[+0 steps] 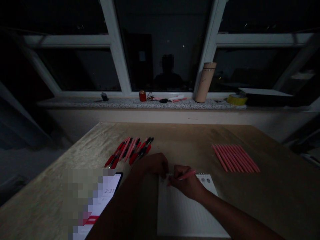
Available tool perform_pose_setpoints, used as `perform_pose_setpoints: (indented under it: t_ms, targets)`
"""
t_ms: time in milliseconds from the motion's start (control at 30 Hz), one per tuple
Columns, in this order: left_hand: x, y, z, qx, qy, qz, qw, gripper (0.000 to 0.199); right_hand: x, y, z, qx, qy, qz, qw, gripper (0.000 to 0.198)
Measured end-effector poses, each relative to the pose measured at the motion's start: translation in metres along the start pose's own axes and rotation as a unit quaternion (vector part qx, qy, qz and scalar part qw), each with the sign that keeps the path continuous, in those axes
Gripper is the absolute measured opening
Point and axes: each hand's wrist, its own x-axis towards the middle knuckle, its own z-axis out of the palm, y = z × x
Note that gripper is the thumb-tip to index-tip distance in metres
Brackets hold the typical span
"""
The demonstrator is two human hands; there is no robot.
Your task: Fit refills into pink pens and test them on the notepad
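Note:
A white spiral notepad [185, 213] lies in front of me, with small dark drawings along its upper right edge. My right hand [187, 183] is closed around a pink pen [187, 174], its tip end down near the pad's upper left part. My left hand [158, 163] bends over the upper left corner of the pad, its fingers curled down against it. Dim light hides the fingertips and the exact contact. Just beyond the left hand lies a loose group of red, black and pink pens [130, 150].
At right, several pink pens [236, 158] lie in a neat row. A lit phone [105, 196] sits left of my left forearm, partly pixelated. The windowsill [120, 104] holds a red jar [142, 96], a pinkish flask [206, 81] and a yellow tape roll [236, 99].

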Motion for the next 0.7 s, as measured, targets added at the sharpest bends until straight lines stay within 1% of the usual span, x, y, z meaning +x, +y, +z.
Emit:
perform_pose_setpoints:
  t_ms: [100, 267, 400, 533, 700]
  targets:
    - [0.0003, -0.0005, -0.0003, 0.003, 0.001, -0.003, 1.000, 0.025, 0.0006, 0.0018, -0.0001, 0.005, 0.019, -0.009, 1.000, 0.029]
    - [0.0025, -0.0029, 0.0004, -0.001, 0.000, 0.006, 1.000, 0.025, 0.0014, 0.0006, -0.0004, -0.002, 0.005, -0.011, 1.000, 0.029]
    - [0.0019, -0.0018, 0.0005, -0.003, 0.004, 0.002, 1.000, 0.023, 0.0018, -0.0013, -0.0004, -0.005, 0.022, -0.011, 1.000, 0.029]
    - [0.0001, 0.0007, -0.0003, -0.007, 0.007, -0.013, 1.000, 0.023, 0.0020, -0.0024, 0.0007, 0.007, 0.013, 0.001, 1.000, 0.030]
    - [0.0010, -0.0004, -0.0003, -0.015, -0.006, -0.009, 1.000, 0.023, 0.0024, -0.0006, 0.0015, 0.010, 0.026, -0.003, 1.000, 0.030]
